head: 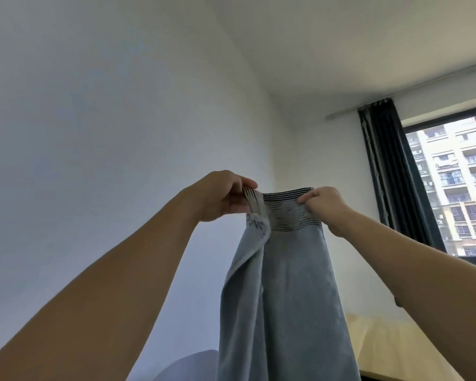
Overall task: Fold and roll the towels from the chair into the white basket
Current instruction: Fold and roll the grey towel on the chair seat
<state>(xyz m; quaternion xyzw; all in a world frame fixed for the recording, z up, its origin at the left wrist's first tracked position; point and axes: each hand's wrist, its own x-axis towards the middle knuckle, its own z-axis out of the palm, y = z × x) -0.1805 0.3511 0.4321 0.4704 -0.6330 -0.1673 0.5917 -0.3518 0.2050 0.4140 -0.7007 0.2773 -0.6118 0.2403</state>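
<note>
Hanging limp, a soft blue-grey towel (283,298) has its striped hem pinched by both hands' fingers (246,188).

A pale wooden surface (390,350), seen only in part at lower right below the window, with its near edge running along the bottom of the frame; the hanging grey towel (286,298) covers its left end, whether touching it cannot be told.

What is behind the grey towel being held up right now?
Around the towel, white wall, a pale wooden surface lower right, a bluish-grey shape lower left. Anything directly behind the cloth is covered.
</note>
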